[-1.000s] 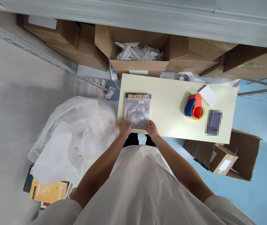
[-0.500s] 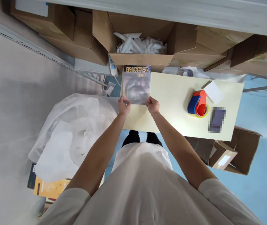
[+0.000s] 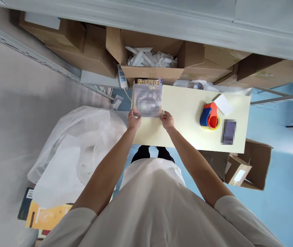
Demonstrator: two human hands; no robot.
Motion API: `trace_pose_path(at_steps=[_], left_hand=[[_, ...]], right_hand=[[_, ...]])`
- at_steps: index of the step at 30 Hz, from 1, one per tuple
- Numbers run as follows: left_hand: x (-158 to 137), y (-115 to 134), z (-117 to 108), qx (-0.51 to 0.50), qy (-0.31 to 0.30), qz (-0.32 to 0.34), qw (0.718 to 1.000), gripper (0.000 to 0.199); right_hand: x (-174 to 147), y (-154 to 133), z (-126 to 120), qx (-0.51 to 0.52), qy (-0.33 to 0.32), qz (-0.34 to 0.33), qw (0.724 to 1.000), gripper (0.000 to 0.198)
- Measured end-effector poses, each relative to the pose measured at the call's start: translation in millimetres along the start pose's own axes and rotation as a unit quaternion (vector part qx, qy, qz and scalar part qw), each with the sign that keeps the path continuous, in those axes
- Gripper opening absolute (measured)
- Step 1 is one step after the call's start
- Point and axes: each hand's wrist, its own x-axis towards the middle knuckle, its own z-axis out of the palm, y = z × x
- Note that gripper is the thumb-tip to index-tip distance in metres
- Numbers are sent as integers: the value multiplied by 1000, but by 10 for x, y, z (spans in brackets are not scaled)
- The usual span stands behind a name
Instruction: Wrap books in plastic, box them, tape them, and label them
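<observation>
A book (image 3: 148, 97) with a picture cover and yellow title characters lies on the cream table near its left end. A hazy, translucent layer seems to lie over its cover below the title strip. My left hand (image 3: 134, 120) pinches the book's near left corner, thumb on top. At the near right corner, my right hand (image 3: 167, 121) has its thumb and fingertips on the edge, gripping it lightly. Fingertips under the book are hidden.
On the cream table (image 3: 182, 103) stand a red and blue tape dispenser (image 3: 210, 116), a white box (image 3: 223, 104) and a pixelated dark object (image 3: 228, 132). Behind, an open carton (image 3: 151, 72) holds white pieces. A large translucent bag (image 3: 84, 144) bulges at left; cartons (image 3: 258, 164) lie lower right.
The view has shifted slightly, so table and shelf appear a little lower and further left. Both hands stay at the book's near corners; the right fingers look slightly looser.
</observation>
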Motion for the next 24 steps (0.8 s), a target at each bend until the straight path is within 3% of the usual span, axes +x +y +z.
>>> trace_pose_path(at_steps=[3,8,15,19,24], left_hand=[[-96,108,-44,50,-3,-8,999,59],[-422,252,-185,84,-34,51,995,58],[-1333,282,-388,133,-91,99,982,48],[-1946,256,-460,142,-75,61,985,48],[-2834,181,-631,131,56,18,990,45]], right_hand=[[-151,106,-206,6,-7,-4,1000,55],[-464,413,-628,49,-18,-20,998,57],[-780,737,-1085,78,-68,-63,993,49],[-861,739,-1115,35,-139,-134,981,42],[-1156,535,-802,-37,-289,-232,928,34]])
